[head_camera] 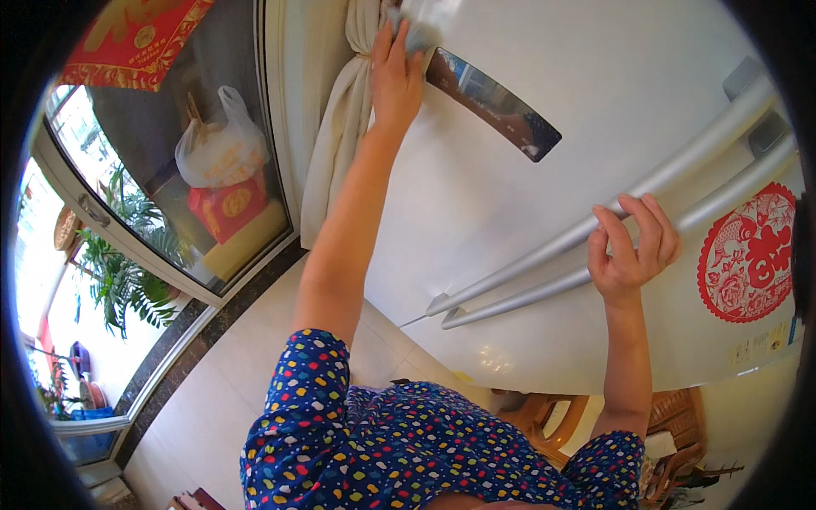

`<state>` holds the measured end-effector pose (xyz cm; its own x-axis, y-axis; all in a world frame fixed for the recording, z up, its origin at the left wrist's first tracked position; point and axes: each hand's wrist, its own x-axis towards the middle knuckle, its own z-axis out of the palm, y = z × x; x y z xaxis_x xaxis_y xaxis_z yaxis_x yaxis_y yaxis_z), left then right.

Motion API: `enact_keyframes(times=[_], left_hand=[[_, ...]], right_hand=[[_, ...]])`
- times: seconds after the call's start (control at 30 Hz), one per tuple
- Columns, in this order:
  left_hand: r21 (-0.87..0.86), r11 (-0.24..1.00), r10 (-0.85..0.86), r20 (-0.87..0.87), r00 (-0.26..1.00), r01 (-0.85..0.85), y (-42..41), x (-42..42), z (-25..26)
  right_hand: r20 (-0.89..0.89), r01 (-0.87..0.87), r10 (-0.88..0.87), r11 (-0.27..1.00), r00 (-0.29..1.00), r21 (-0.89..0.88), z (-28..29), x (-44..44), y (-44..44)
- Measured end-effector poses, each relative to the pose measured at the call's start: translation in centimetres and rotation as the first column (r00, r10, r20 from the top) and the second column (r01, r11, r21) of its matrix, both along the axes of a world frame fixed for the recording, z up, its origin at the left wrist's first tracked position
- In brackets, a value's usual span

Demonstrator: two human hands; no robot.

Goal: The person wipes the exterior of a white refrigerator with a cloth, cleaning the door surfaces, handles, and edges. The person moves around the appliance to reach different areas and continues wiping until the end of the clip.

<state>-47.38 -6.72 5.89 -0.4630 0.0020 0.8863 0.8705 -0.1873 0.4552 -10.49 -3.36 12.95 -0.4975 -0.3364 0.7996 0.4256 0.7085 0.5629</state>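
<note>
My left hand (396, 80) reaches high up the white refrigerator door (497, 210), fingers over a grey-blue cloth (422, 37) pressed to the surface. Motion blurs the cloth, so its shape is unclear. Just to its right is a dark glossy display panel (494, 105) set in the door. My right hand (631, 252) is lower down, at the two long silver handles. Its bent fingers touch the upper handle (542, 248) and overlap the lower handle (529, 296); whether they close around either one is unclear.
A tied cream curtain (335, 146) hangs beside the refrigerator. Left of it, a sliding glass door (236, 255) shows a plastic bag (223, 150) on a red box (229, 207), and plants (127, 274). A red paper-cut decoration (746, 255) marks the refrigerator. Wooden furniture (676, 421) stands at lower right.
</note>
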Motion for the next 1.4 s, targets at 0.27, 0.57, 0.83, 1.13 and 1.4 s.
enact_keyframes(times=[0.27, 0.57, 0.83, 1.13, 1.4], left_hand=[[-0.073, 0.959, 0.239, -0.315, 0.919, -0.275, -1.9, 1.7, 3.6], [-0.116, 0.946, 0.256, -0.308, 0.916, -0.303, -1.7, 5.0, 3.4], [-0.142, 0.916, 0.3, -0.374, 0.877, -0.374, -2.0, 3.6, 3.8], [-0.183, 0.958, 0.228, 0.01, 0.974, -0.223, -1.0, -0.1, -0.9], [0.011, 0.996, -0.084, 0.503, 0.86, 0.091, 0.2, 1.3, -6.0]], right_hand=[[-0.012, -0.001, 0.001, 1.0, 1.0, -0.003, -0.1, 0.3, 0.2], [-0.014, 0.0, 0.0, 1.0, 1.0, -0.014, -0.1, 0.3, 0.3], [-0.031, -0.003, 0.003, 1.0, 1.0, -0.007, -0.1, 0.0, 0.2], [-0.027, 0.004, -0.004, 1.0, 1.0, 0.001, 0.0, -0.1, -0.2], [-0.027, 0.021, -0.021, 1.0, 0.999, 0.012, -0.2, -0.2, 0.0]])
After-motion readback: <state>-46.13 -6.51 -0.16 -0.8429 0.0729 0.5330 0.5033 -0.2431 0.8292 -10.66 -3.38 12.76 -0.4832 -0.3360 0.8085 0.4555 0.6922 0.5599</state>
